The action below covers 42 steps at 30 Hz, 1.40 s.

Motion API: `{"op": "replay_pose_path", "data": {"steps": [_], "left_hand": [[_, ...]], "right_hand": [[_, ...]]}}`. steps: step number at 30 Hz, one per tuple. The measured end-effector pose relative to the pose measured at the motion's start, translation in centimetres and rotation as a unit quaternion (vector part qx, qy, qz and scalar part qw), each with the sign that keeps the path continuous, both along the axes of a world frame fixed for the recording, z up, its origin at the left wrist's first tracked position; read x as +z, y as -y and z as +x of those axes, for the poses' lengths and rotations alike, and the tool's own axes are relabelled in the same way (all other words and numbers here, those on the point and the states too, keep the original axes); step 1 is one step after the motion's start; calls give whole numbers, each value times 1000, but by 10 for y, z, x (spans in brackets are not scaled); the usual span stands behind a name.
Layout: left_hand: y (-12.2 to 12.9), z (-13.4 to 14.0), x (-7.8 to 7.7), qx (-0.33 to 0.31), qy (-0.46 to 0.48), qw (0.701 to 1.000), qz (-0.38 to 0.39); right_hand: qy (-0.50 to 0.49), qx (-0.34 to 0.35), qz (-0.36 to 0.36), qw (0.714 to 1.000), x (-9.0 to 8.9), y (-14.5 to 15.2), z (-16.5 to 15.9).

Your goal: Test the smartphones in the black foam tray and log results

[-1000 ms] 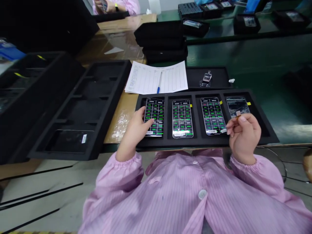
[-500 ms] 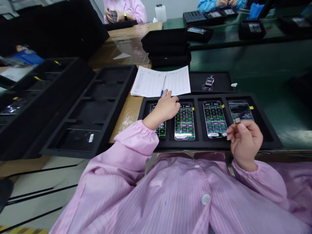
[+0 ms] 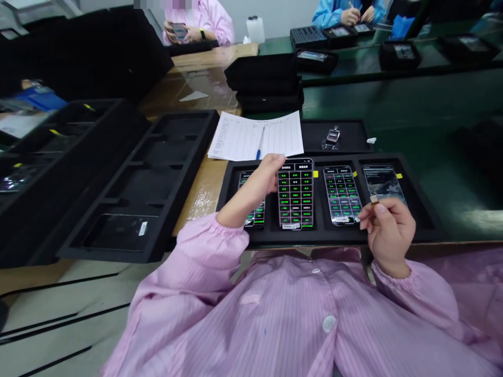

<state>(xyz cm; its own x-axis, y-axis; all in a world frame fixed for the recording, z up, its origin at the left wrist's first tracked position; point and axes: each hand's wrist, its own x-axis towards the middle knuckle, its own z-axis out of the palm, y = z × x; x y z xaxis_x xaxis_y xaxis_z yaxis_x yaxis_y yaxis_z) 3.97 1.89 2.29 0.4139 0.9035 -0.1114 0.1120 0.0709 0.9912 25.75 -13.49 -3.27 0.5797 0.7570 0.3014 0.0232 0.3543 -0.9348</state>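
My left hand (image 3: pixel 269 175) is closed on the left edge of a smartphone (image 3: pixel 295 195), whose lit screen carries a grid of green text. The phone is raised over its slot in the black foam tray (image 3: pixel 271 238). Between the thumb and fingers of my right hand (image 3: pixel 391 230) is a small piece with a pale, squarish metallic end (image 3: pixel 373 199); its exact kind is unclear. Beside that hand lies a second phone (image 3: pixel 341 193) with a similar grid. A third phone (image 3: pixel 382 183), mostly dark, sits behind it. My left forearm partly hides another phone (image 3: pixel 257 214).
Behind the tray are printed sheets (image 3: pixel 236 139) with a pen (image 3: pixel 259 146), and a shallow black tray (image 3: pixel 356 139) holding a small shiny object (image 3: pixel 333 136). A longer foam tray (image 3: pixel 157 167) is at left. Stacked black trays (image 3: pixel 261 73) stand farther back. Two people work across the table.
My left hand has gripped the phone by its left edge and tilted it up out of its slot. My right hand still pinches the small piece. The whole view has shifted slightly.
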Motion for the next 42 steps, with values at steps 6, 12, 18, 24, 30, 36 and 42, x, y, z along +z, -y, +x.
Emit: {"op": "replay_pose_path", "data": {"steps": [6, 12, 18, 24, 30, 36, 42], "left_hand": [[34, -9, -17, -78, 71, 994, 11], [45, -3, 1, 35, 142, 987, -62], [52, 3, 14, 63, 197, 973, -99], [63, 9, 11, 62, 216, 973, -44], [77, 13, 8, 60, 232, 971, 6], [83, 12, 9, 41, 228, 972, 24], [85, 12, 12, 33, 219, 975, 26]], "right_hand": [[-53, 59, 11, 997, 7, -3, -2], [-219, 239, -144, 935, 23, 0, -29], [-231, 377, -194, 876, 32, 0, -59], [-99, 352, -225, 903, 27, -1, -69], [-22, 323, -260, 910, 20, 4, -72], [8, 326, -270, 906, 21, 4, -71], [11, 314, -274, 909, 23, 5, -72]]}}
